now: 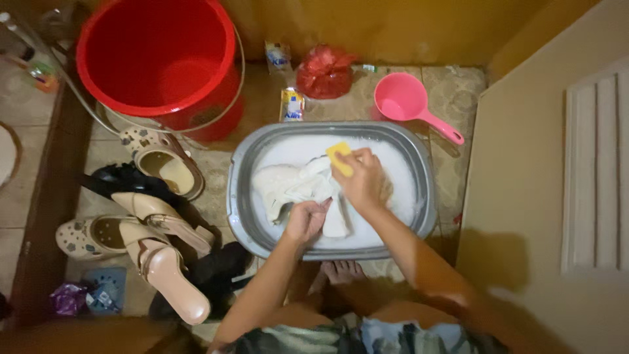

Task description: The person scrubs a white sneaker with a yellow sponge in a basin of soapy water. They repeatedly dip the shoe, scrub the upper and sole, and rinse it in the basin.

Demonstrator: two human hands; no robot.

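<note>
In the grey oval plastic basin of suds, our left hand clamps the white fabric sneaker steady — our right hand pinches a yellow sponge against it, scrubbing. Pink plastic dipper behind the basin; tan heeled shoes left of it.

One round red plastic bucket stands on the floor, and one grey oval plastic basin of soapy water. One white sneaker lies in the basin — one yellow sponge is on it. One pink plastic scoop with a handle, one knotted red plastic bag, two small detergent sachets. Beside the basin — two cream clogs and two beige heeled sandals. Two hands are in the basin.
</note>
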